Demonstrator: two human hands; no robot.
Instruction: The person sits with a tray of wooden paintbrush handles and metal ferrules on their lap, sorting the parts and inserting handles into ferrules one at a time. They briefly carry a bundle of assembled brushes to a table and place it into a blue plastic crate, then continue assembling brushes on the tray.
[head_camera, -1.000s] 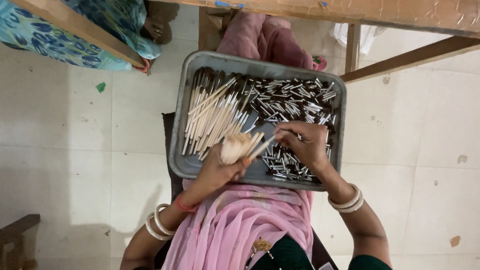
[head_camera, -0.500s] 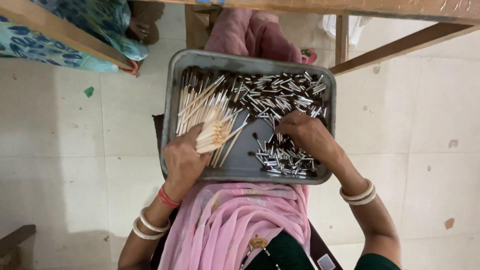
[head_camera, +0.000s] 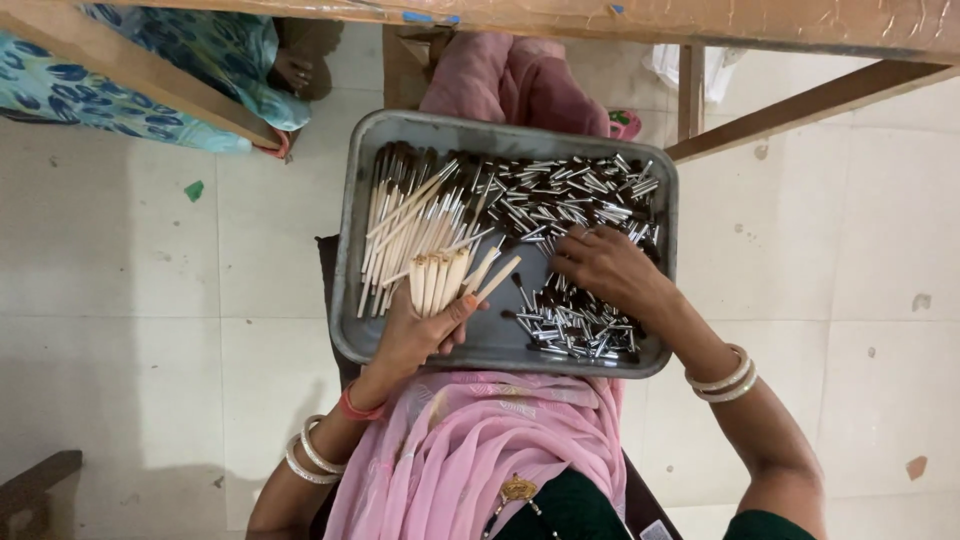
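Wooden sticks (head_camera: 440, 282), pale and thin, stand bunched in the person's left hand (head_camera: 420, 335), whose fingers close around their lower ends. The bundle fans upward over the near left part of a grey metal tray (head_camera: 350, 250) resting on the person's lap. More loose sticks (head_camera: 395, 220) lie in a heap just beyond the left hand. The right hand (head_camera: 600, 265) lies palm down with fingers spread loosely on a pile of small silver metal tubes with dark tips (head_camera: 570, 200), which fill the tray beyond and beneath it; whether it pinches one cannot be told. Bangles (head_camera: 725, 380) ring the right wrist, and others circle the left. A pink scarf (head_camera: 480, 450) drapes below both hands. Beyond the tray run wooden beams (head_camera: 800, 100), with blue patterned cloth (head_camera: 130, 60) far left. Pale floor tiles (head_camera: 150, 300) surround everything.
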